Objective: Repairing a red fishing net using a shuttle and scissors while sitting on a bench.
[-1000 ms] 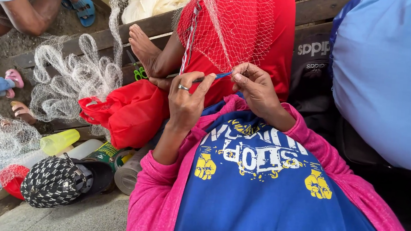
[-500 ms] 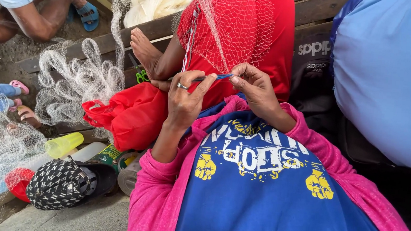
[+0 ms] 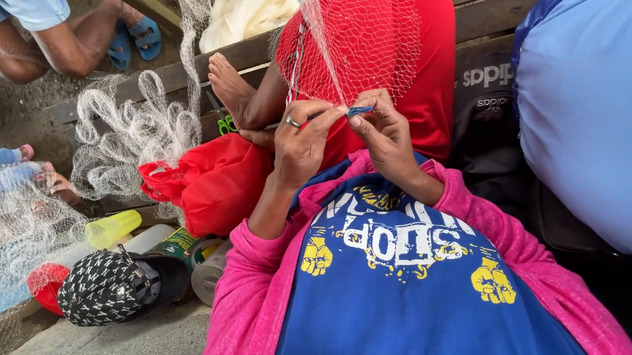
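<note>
Netting (image 3: pixel 356 45) is hanging straight in front of your hands, draped over the red-shirted back of the person seated ahead of you. You are pinching its mesh with your left hand (image 3: pixel 300 145), fingers closed on the strands, a ring showing on one finger. Your right hand (image 3: pixel 385 134) is closing around a small blue netting needle (image 3: pixel 359 112), its tip lying between both hands and touching the mesh. Just left of your left hand a red bag (image 3: pixel 214 184) is sitting bunched up, its contents hidden. Below it, near your left elbow, a yellow cup (image 3: pixel 113 228) and some cans (image 3: pixel 207 270) are lying on their sides; you cannot tell what is in them. A black-and-white patterned cap (image 3: pixel 108 289) is resting beside them. More white netting (image 3: pixel 135 133) is piling up farther left.
</note>
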